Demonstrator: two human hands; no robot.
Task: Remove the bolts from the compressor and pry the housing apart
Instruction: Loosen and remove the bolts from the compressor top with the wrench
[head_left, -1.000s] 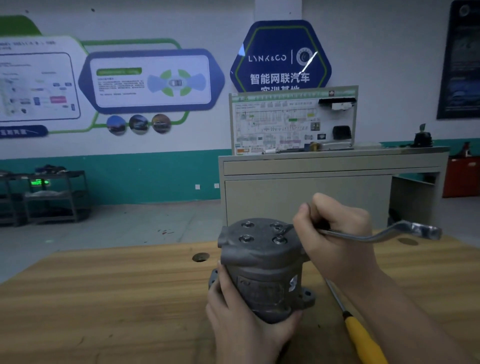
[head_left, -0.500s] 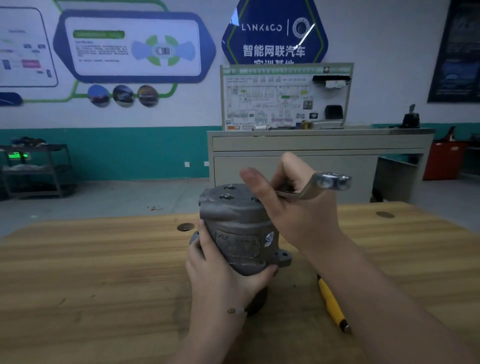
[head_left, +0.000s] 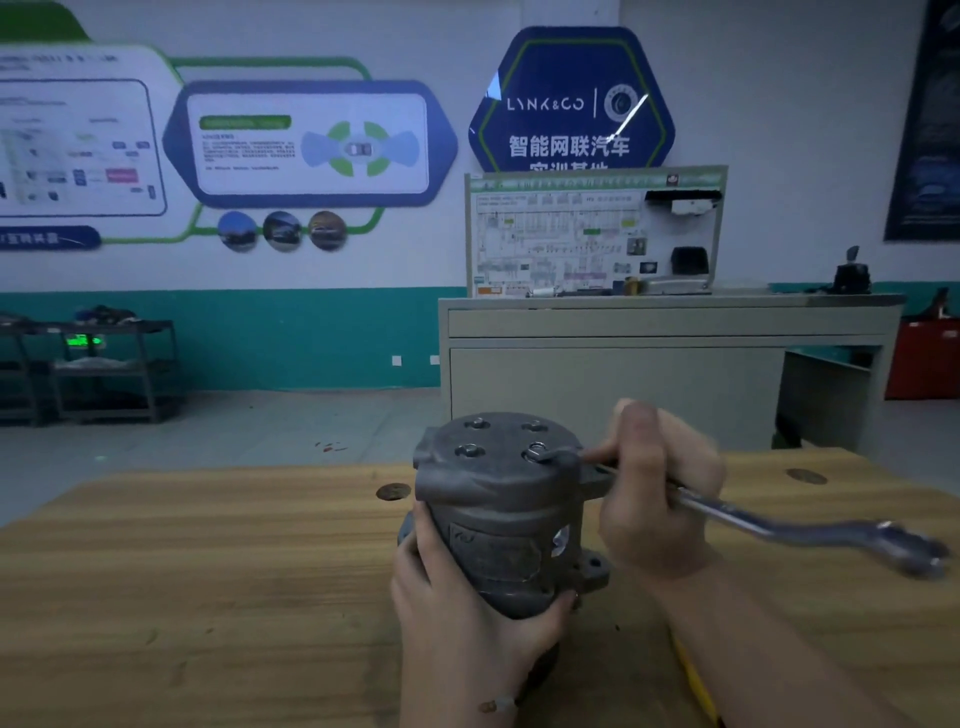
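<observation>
Grey cast-metal compressor (head_left: 498, 514) is gripped upright by the left hand (head_left: 467, 618); steel offset wrench (head_left: 769, 525) — held by the right hand (head_left: 654, 499) — should be seated fully on the near-right bolt (head_left: 536, 450) before being turned.

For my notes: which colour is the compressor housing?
Dull grey metal all over, the compressor housing shows best in the head view.

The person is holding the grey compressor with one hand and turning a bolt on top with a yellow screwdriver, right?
Not quite. The right hand turns the bolt with a metal wrench, not a yellow screwdriver. The left hand does hold the grey compressor. The head view shows it.
</observation>
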